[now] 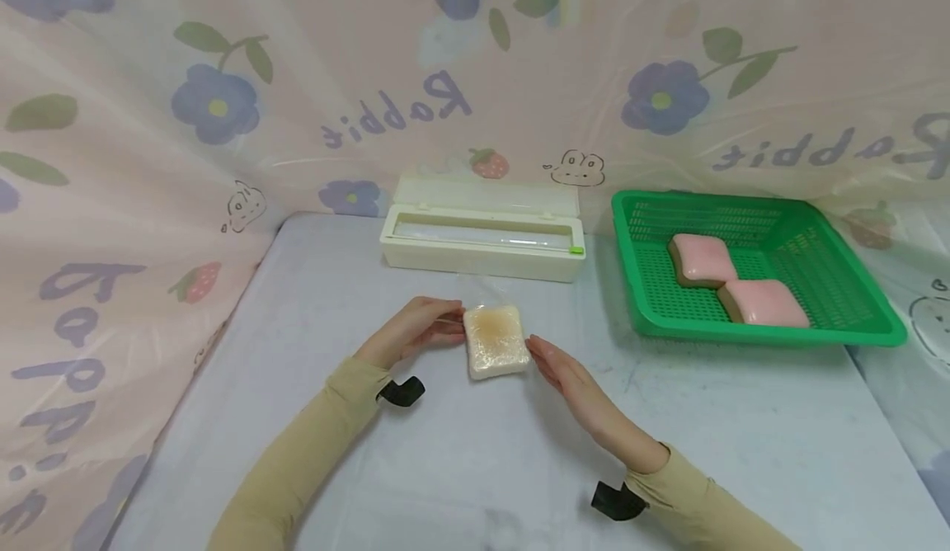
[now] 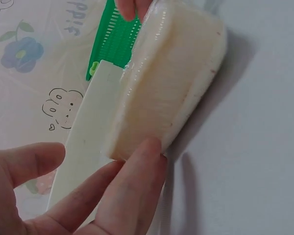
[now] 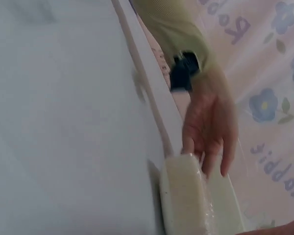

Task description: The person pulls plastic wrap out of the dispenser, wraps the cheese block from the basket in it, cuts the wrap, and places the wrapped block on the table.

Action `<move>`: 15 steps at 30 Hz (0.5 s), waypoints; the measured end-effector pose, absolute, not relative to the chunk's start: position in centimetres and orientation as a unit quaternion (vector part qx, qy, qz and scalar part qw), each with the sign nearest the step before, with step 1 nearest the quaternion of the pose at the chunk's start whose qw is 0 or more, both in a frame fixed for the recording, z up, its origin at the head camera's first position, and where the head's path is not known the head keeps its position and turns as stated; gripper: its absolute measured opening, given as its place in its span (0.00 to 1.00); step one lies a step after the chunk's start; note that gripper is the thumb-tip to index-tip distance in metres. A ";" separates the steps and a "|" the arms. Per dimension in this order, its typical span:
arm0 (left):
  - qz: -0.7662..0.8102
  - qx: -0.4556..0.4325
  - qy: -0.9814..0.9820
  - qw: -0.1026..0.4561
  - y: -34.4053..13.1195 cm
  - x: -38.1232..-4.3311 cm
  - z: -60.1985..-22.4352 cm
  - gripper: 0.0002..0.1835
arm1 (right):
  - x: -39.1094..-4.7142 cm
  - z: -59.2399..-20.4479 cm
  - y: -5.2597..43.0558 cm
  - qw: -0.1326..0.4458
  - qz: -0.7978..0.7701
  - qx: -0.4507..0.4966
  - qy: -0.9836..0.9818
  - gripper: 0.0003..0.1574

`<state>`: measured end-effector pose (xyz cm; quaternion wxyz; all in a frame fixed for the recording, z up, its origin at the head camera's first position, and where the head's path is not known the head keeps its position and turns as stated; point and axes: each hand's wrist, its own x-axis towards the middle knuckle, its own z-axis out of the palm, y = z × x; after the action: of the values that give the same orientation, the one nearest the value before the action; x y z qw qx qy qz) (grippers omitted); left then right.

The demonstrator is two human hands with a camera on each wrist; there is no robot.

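Observation:
A toast slice (image 1: 497, 341) wrapped in shiny cling film lies between my two hands, its browned middle facing up. My left hand (image 1: 416, 330) touches its left edge with extended fingers; in the left wrist view the thumb stands away from the slice (image 2: 171, 78). At the opposite edge, the fairly straight fingertips of my right hand (image 1: 575, 378) come right up to the slice. Only a sliver of that hand (image 3: 286, 229) shows in the right wrist view's bottom corner. Loose clear film trails from the slice's far side.
Behind the slice stands a white cling film dispenser (image 1: 482, 261) with its lid up and a green cutter slider (image 1: 576, 250). A green basket (image 1: 764, 336) at the right holds two pink-topped toast slices (image 1: 703, 259). Printed curtains (image 1: 297, 64) border the white table (image 1: 445, 460).

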<state>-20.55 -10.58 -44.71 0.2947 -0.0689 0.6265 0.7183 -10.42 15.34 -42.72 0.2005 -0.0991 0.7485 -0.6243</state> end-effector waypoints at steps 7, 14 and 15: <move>0.730 -0.074 0.615 0.288 -11.3 -18.3 -44.7 0.19 | -13.5 -42.6 15.9 0.208 -0.594 -0.093 0.772 0.39; 0.723 -0.032 0.610 0.323 -11.7 -14.7 -45.0 0.21 | -17.7 -43.2 15.7 0.213 -0.590 -0.112 0.771 0.40; 0.723 -0.025 0.603 0.335 -11.8 -14.2 -44.9 0.21 | -18.2 -43.3 15.6 0.213 -0.592 -0.114 0.769 0.40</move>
<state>-14.22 -11.77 -44.89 0.3354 -0.0248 0.6030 0.7234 -18.17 15.57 -43.28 0.2129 -0.1141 0.7689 -0.5920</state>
